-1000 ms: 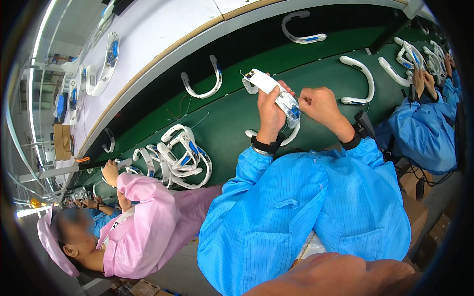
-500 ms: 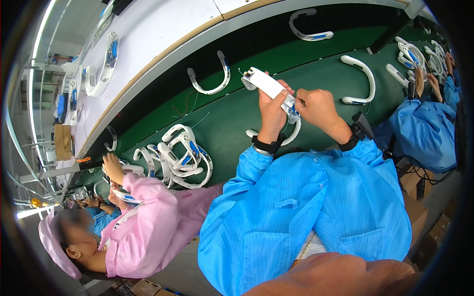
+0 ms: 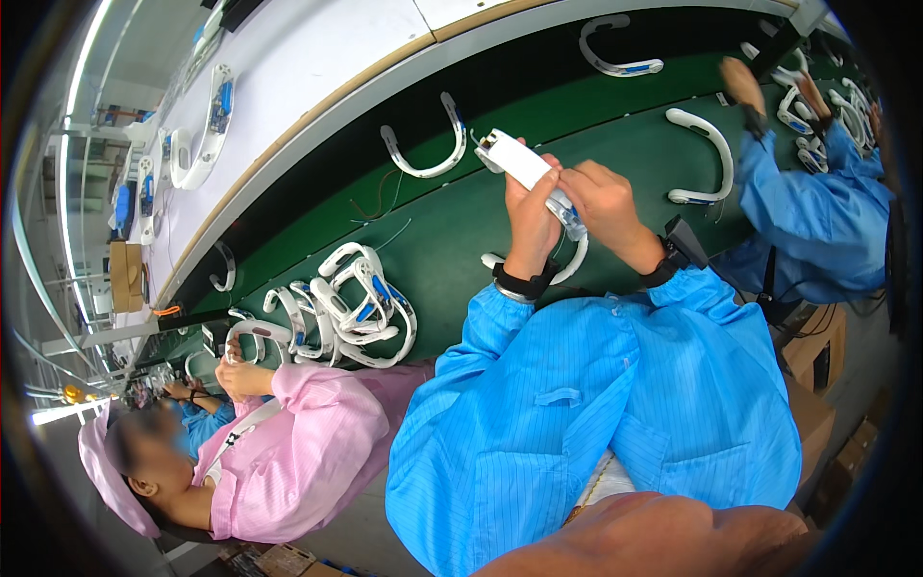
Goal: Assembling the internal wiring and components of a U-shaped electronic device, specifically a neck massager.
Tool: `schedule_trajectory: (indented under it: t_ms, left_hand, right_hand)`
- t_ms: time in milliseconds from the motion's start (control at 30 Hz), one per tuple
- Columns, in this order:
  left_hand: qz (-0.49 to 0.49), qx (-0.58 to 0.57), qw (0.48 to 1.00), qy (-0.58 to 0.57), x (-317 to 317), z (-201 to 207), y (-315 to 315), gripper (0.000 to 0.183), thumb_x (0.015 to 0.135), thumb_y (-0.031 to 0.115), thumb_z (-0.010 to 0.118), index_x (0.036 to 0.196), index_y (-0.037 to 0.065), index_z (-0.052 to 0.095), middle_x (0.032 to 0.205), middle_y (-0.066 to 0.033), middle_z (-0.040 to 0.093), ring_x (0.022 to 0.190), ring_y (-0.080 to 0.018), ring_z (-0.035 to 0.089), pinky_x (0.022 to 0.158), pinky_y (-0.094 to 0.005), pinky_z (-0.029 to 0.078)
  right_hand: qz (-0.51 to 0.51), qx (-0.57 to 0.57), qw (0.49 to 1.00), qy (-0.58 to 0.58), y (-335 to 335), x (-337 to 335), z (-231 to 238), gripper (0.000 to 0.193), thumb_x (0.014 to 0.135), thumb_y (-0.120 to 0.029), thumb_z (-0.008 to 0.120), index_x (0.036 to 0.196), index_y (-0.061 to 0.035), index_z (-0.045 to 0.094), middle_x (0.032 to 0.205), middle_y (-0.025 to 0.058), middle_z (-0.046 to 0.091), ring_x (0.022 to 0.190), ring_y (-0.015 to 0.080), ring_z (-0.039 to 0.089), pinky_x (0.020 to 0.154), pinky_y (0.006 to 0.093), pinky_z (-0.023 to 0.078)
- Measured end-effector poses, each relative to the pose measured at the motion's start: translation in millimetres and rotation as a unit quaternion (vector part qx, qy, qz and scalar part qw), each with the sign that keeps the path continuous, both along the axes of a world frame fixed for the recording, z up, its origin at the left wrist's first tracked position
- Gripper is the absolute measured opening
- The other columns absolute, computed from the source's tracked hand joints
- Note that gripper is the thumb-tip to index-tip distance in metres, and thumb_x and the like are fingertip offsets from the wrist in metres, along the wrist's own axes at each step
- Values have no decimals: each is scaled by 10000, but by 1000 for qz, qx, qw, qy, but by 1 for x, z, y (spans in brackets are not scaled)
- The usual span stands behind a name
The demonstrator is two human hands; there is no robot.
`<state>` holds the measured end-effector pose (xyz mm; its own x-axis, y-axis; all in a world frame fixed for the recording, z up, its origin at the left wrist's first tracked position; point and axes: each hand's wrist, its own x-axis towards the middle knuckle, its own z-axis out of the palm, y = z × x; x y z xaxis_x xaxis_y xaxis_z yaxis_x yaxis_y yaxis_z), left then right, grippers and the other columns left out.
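My left hand (image 3: 531, 219) is closed around a white U-shaped casing (image 3: 517, 160), held tilted above the green work surface. Its broad white end points up and left, while a clear and blue section (image 3: 564, 213) shows beside my fingers. The casing's thin curved arm (image 3: 574, 262) hangs below, partly hidden by my left wrist. My right hand (image 3: 606, 204) is pinched against the casing's right edge, close to my left thumb. Whatever lies between those right fingertips is hidden.
Left of me, white casings (image 3: 361, 303) lie piled on the green surface (image 3: 447, 240). Single casings rest at the right (image 3: 716, 154) and on the far strip (image 3: 433, 168). A pink-sleeved person (image 3: 308, 423) works at left, a blue-sleeved person (image 3: 812, 226) at right.
My right hand has shifted slightly left and up along the casing. Casings on the far strip have moved right. The right-hand person has raised an arm; the pink-sleeved person now holds a casing up.
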<state>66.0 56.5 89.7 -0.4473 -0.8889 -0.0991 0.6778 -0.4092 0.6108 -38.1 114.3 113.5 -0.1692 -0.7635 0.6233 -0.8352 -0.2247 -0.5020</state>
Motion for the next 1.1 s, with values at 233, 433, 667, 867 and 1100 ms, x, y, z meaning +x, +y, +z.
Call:
schedule_trajectory:
  t_ms: [233, 433, 667, 867, 1100]
  left_hand:
    - [45, 27, 997, -48, -2, -13, -1, 618, 816, -101, 528, 1357, 70, 283, 997, -103, 551, 886, -190, 580, 784, -324, 509]
    - [45, -3, 999, -20, -7, -2, 0, 625, 814, -101, 537, 1359, 62, 279, 992, -103, 552, 869, -186, 582, 769, -322, 510]
    - [57, -23, 997, -38, -3, -2, -6, 644, 820, -111, 516, 1376, 70, 247, 989, -108, 546, 858, -188, 577, 766, -334, 515]
    - [62, -14, 997, -46, -4, 5, -5, 646, 824, -111, 512, 1381, 70, 239, 994, -109, 543, 872, -192, 577, 788, -366, 525]
    - [61, -23, 997, -36, -4, 2, -11, 678, 827, -102, 526, 1402, 88, 220, 1016, -106, 548, 886, -194, 586, 808, -344, 523]
  right_hand:
    - [8, 80, 991, -110, 8, -7, 4, 175, 759, -32, 667, 932, -17, 647, 762, 93, 598, 646, 277, 604, 565, 339, 486]
    - [25, 90, 968, -232, 3, -2, 13, 219, 743, -44, 684, 958, -33, 642, 793, 87, 619, 652, 270, 616, 562, 338, 489]
    - [80, 71, 991, -74, 3, -12, 8, 257, 702, -53, 725, 941, -26, 635, 823, 88, 625, 652, 263, 619, 567, 345, 500]
    - [114, 124, 961, -219, 2, -14, 15, 227, 700, -31, 718, 912, -10, 637, 846, 112, 615, 676, 286, 615, 588, 353, 502]
    - [131, 54, 989, -37, -9, -26, 5, 248, 708, 10, 694, 948, -9, 634, 823, 122, 619, 692, 296, 620, 622, 350, 505]
